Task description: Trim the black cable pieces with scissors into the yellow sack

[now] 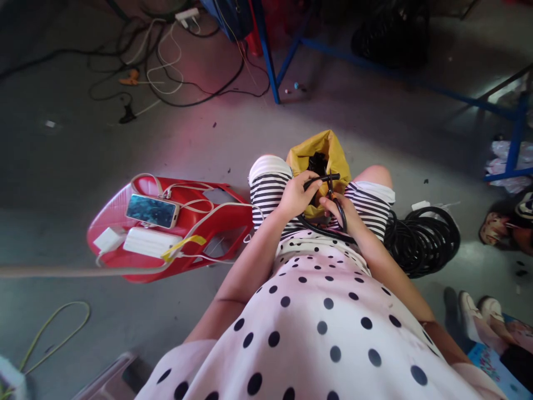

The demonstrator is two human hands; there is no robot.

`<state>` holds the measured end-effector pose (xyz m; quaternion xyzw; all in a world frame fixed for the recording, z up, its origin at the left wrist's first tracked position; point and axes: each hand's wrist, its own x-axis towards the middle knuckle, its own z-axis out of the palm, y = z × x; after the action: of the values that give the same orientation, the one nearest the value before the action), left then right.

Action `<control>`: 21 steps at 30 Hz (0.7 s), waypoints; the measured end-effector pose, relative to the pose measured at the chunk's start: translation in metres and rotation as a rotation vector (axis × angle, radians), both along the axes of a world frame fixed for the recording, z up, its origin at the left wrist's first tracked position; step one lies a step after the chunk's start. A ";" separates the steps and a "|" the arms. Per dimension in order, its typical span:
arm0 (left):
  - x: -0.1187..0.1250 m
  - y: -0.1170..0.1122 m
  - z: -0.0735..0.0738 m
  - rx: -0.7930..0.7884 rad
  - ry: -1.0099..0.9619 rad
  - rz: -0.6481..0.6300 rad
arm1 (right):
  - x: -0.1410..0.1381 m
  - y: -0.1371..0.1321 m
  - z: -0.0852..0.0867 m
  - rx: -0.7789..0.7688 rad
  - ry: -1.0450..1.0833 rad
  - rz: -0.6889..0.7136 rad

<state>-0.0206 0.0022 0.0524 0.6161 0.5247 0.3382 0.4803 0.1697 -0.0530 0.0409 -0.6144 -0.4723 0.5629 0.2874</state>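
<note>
My left hand [296,194] is closed around a black ribbed tube [331,177], its end pointing right. In my right hand [343,212] is a pair of scissors [330,191], with a black handle loop around my fingers and the blades pointing away from me at the tube. Whether the blades touch the tube I cannot tell. Below both hands, a yellow bag [306,151] stands open between my knees, with dark pieces inside. More of the black tube crosses my lap towards a large black coil [428,241] on the floor at my right.
At my left a red plastic stool [220,228] carries a phone [152,210], a white power strip [152,243] and a charger [109,240]. Cables [166,83] tangle on the floor ahead. A blue metal frame [268,55] stands beyond. Another person's shoes [468,305] are at lower right.
</note>
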 end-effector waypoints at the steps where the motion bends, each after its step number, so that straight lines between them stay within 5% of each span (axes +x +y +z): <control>1: 0.000 0.000 0.000 -0.002 0.002 0.000 | 0.000 0.000 0.000 0.003 -0.005 0.001; 21: 0.002 0.001 -0.001 0.033 0.038 -0.018 | -0.003 0.003 0.009 0.013 0.010 0.038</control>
<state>-0.0191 0.0034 0.0511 0.6348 0.5226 0.3309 0.4630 0.1663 -0.0500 0.0502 -0.6007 -0.4862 0.5681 0.2829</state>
